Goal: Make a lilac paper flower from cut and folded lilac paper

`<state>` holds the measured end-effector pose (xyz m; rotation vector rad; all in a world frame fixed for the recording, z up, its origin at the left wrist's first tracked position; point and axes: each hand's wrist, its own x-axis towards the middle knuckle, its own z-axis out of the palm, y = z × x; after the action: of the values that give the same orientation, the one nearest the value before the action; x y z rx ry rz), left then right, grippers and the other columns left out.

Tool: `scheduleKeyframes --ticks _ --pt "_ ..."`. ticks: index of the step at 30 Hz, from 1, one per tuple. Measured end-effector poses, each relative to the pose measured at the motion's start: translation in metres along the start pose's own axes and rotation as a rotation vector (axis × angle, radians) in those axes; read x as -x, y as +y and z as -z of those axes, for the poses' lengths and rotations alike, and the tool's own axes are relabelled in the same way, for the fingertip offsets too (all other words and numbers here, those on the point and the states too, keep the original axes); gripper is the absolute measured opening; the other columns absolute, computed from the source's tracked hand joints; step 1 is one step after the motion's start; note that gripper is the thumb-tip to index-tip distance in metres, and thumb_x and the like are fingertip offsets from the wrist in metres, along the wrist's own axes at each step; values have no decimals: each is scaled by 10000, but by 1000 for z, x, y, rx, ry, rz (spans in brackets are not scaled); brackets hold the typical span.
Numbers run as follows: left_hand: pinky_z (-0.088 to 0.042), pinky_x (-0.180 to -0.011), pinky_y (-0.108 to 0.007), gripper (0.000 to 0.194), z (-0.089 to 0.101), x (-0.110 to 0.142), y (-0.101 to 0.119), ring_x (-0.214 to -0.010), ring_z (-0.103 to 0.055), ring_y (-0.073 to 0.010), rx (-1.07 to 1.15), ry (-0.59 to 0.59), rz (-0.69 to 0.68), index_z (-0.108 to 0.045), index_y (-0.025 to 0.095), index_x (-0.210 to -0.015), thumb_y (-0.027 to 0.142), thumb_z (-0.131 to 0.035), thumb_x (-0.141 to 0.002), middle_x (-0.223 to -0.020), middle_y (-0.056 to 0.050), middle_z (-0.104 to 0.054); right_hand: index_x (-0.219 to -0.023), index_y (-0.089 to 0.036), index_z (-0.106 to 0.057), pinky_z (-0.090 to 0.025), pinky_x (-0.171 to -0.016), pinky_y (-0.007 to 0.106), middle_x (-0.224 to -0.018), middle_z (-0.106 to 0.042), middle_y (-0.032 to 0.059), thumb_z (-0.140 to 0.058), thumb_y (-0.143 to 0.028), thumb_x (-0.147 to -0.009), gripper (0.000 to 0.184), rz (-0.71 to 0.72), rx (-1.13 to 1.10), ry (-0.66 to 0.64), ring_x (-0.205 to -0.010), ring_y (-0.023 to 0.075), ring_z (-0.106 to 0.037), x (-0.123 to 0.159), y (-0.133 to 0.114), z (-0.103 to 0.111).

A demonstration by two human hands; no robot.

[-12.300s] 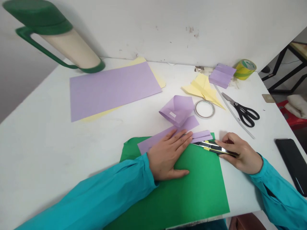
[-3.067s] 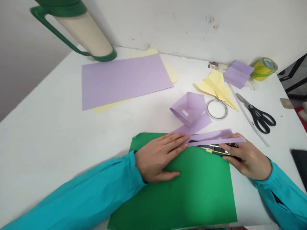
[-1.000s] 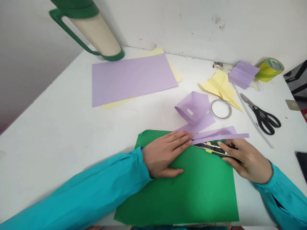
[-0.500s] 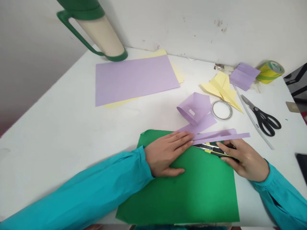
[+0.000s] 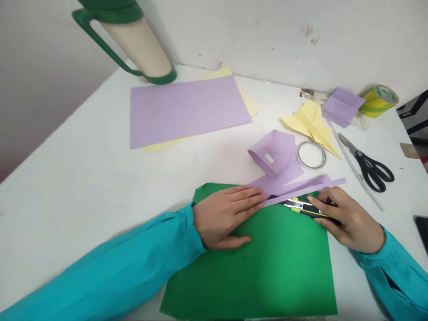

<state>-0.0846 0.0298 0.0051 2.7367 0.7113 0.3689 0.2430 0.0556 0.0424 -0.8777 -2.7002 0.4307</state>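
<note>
My left hand (image 5: 227, 217) lies flat with its fingers stretched, pressing the near end of a purple paper strip (image 5: 267, 187) onto the green sheet (image 5: 267, 272). A thin sliver of purple paper (image 5: 301, 192) slants to the right from under its fingertips. In my right hand (image 5: 347, 218) is a black and yellow utility knife (image 5: 299, 205), gripped between thumb and fingers. Its dark tip points left toward my left fingertips, against the purple paper. Behind the strip stands a folded purple paper loop (image 5: 279, 147) with a small white mark on it.
Purple sheets (image 5: 187, 109) lie over yellow paper at the back left, near a green and cream flask (image 5: 140, 44). To the right are a tape roll (image 5: 312, 155), a yellow paper plane (image 5: 309, 122), black scissors (image 5: 371, 167), a folded purple piece (image 5: 343, 107) and wide yellow tape (image 5: 379, 101).
My right hand has moved a little to the right with the knife. My left hand has slid slightly left, and the purple sliver has shifted and tilts more.
</note>
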Motion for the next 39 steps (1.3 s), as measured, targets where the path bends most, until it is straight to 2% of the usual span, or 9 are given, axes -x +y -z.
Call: scheduleKeyframes --ticks 5,18,34,39 --pt "-281 -1101 -479 712 -2 -5 -1 -1370 -272 -321 1 -32 -16 -310 44 -1386 491 -470 -855 -1438 -240 -360 -1336 -224 -448 -485 -696 349 -969 -534 108 -524 -196 -871 472 8 -7 -5 -849 214 -524 -1 -1 -1" --pt "-305 -1083 -482 697 2 -7 0 -1365 -281 -329 -5 -82 10 -331 51 -1373 482 -460 -840 -1445 -229 -356 -1369 -200 -395 -467 -685 370 -979 -484 119 -508 -147 -872 513 38 40 6 -852 226 -474 1 1 -1" --pt "-329 -1062 -483 696 -3 -7 1 -1334 -335 -338 -54 -33 0 -359 34 -1351 477 -475 -827 -1421 -238 -390 -1306 -107 -481 -474 -690 375 -961 -495 147 -496 -128 -866 441 55 76 -60 -849 233 -470 -1 -2 7" --pt "-326 -1062 -488 690 -3 -7 1 -1339 -326 -340 -46 -24 -9 -341 38 -1360 467 -471 -835 -1420 -242 -388 -1289 -105 -493 -468 -676 376 -960 -503 152 -502 -147 -867 425 49 84 -40 -838 236 -472 -2 -5 6"
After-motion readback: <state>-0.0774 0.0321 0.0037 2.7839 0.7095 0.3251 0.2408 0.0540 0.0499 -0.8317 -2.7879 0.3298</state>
